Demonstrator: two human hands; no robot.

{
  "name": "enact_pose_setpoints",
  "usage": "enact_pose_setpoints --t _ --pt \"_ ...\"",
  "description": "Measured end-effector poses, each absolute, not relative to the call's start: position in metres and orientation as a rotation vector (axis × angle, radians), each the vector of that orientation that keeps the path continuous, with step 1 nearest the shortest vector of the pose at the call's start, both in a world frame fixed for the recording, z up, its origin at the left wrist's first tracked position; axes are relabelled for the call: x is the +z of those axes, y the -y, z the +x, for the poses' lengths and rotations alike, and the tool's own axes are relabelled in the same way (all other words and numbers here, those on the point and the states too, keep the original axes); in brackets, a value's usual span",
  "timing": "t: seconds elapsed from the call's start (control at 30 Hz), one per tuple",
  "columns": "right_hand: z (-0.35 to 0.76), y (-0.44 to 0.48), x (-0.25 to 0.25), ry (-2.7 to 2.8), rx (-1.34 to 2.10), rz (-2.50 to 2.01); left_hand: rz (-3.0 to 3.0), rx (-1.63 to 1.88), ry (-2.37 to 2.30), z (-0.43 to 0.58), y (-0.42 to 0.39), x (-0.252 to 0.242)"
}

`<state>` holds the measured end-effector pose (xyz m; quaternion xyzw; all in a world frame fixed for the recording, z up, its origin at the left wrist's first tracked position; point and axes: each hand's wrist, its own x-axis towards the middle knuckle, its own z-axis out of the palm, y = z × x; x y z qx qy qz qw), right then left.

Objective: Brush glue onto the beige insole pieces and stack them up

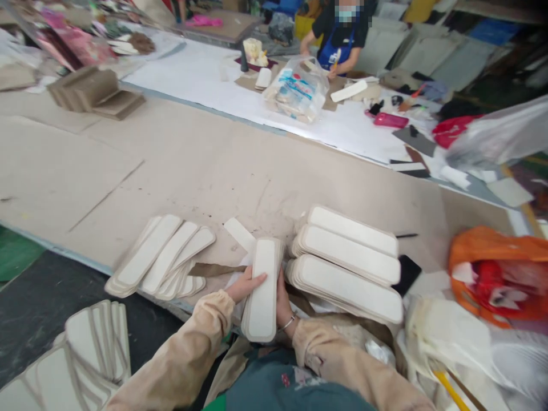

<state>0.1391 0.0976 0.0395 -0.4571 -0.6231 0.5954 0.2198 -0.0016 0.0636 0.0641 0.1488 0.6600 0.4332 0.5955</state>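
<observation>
Between my hands, at the table's near edge, is a stack of long white panels [264,288] with rounded corners and beige borders. My left hand [247,284] grips its left side, thumb lying across the top panel. Along the right side my right hand [283,299] is wrapped, its fingers partly hidden by the stack. To the right lie three neat piles of similar panels [346,288]. On the left, more panels [149,251] are fanned out loosely. A white strip [240,234] and a brown strip [218,269] lie just beyond my left hand.
Lower left, further panels [96,337] rest on a dark surface. An orange bag [496,245], a black phone-like object [407,274] and white plastic bags [449,331] are at right. Brown folded boards [98,94] stand far left. Across the table works a person in a blue apron [336,54].
</observation>
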Motion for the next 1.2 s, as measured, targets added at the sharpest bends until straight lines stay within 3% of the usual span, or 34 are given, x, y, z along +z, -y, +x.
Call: enact_pose_setpoints --t 0.23,0.43,0.93,1.2 --pt "0.146 -0.112 0.052 1.715 1.559 -1.22 0.456 0.935 -1.596 0.004 -0.076 0.056" --pt "0.152 -0.113 0.05 1.728 1.691 -1.312 0.774 1.008 -1.675 0.007 -0.075 0.056" --pt "0.17 -0.101 0.053 1.853 1.442 -1.437 0.565 1.163 -1.743 0.018 -0.05 0.049" --pt "0.164 -0.096 0.063 1.619 1.648 -1.442 0.644 1.129 -1.81 0.017 -0.046 0.042"
